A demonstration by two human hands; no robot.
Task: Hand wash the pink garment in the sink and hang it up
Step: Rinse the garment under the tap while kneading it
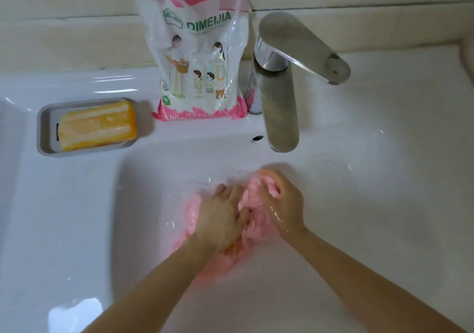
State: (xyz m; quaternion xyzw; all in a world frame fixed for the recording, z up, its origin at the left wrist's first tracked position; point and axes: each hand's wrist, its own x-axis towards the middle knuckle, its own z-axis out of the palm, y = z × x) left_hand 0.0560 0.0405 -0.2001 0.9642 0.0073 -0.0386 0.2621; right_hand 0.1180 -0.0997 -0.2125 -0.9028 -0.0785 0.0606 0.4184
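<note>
left hand [224, 216] & right hand [282, 203] both bunch the pink garment [256, 230], fingers curled into wet cloth. it lies mid-basin in the sink [77, 204], nearer the back edge, below the faucet [282, 117]. prob. soft, limp, heavy w/ water, slick if soapy. best to grab thick gathered folds, not a thin edge.

I grip the garment [257, 226] in the sink [77, 217], left hand [225, 219] beside right hand [282, 204]; behind: soap dish [43, 132] left, bag [197, 71], faucet [279, 96] right.
</note>
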